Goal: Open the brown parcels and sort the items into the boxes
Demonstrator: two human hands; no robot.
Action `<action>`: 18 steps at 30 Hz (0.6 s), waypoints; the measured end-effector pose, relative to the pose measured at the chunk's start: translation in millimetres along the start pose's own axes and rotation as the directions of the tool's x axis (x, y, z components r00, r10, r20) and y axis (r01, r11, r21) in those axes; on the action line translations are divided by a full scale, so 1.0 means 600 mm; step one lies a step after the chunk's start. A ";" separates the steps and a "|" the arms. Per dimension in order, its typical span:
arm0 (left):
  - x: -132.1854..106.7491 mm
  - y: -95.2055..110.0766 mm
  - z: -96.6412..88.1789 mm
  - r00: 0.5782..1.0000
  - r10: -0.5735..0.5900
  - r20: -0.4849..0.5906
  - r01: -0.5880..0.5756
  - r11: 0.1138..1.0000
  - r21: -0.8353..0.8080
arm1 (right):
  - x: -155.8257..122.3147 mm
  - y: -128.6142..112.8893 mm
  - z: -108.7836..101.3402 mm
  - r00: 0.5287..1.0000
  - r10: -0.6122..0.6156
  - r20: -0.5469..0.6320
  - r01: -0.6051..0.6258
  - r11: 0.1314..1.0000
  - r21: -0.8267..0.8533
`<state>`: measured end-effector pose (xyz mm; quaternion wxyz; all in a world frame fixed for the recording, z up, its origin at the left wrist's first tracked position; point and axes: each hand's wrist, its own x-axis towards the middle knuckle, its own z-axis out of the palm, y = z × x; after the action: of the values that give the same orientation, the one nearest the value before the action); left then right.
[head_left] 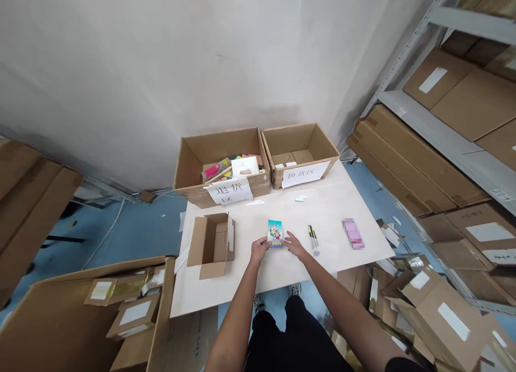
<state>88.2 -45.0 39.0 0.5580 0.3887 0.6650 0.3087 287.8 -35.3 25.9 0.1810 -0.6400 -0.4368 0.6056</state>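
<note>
A small colourful box (275, 233) with a cartoon print lies on the white table (322, 210). My left hand (258, 249) grips its lower left corner and my right hand (294, 244) grips its lower right corner, fingers curled on it. A small open cardboard box (212, 244) sits just left of my left hand. A utility knife (313, 238) lies just right of my right hand, and a pink flat item (353, 233) lies further right.
Two labelled open cartons stand at the table's far edge: the left carton (193, 167) holds several colourful packs, the right carton (300, 149) holds little. A large carton of small parcels (80, 318) sits at lower left. Shelves with boxes (443, 124) and loose parcels (439, 313) are on the right.
</note>
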 end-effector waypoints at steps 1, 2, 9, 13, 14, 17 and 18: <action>-0.010 0.022 -0.001 0.999 0.047 0.028 -0.045 0.997 -0.066 | -0.007 -0.022 -0.020 0.999 -0.029 0.038 0.026 0.996 0.089; -0.020 0.046 -0.004 0.994 0.095 0.060 -0.086 0.987 -0.137 | -0.015 -0.047 -0.041 0.994 -0.086 0.074 0.072 0.982 0.172; -0.078 0.232 -0.040 0.936 0.327 0.132 -0.263 0.897 -0.354 | -0.105 -0.249 -0.162 0.880 -0.459 0.121 0.376 0.829 0.415; -0.112 0.309 -0.042 0.899 0.421 0.118 -0.372 0.878 -0.303 | -0.156 -0.309 -0.203 0.817 -0.561 0.131 0.456 0.769 0.448; -0.120 0.322 -0.040 0.893 0.436 0.109 -0.390 0.872 -0.295 | -0.167 -0.317 -0.211 0.807 -0.575 0.133 0.465 0.758 0.458; -0.142 0.352 -0.028 0.878 0.469 0.095 -0.429 0.860 -0.274 | -0.191 -0.331 -0.230 0.782 -0.603 0.154 0.467 0.732 0.496; -0.148 0.361 -0.023 0.871 0.483 0.091 -0.449 0.857 -0.255 | -0.198 -0.334 -0.236 0.775 -0.610 0.164 0.464 0.726 0.508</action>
<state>118.9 -11.6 268.8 0.5559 0.4948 0.4668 0.4777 365.8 25.2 280.1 0.4169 -0.3181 -0.4803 0.7030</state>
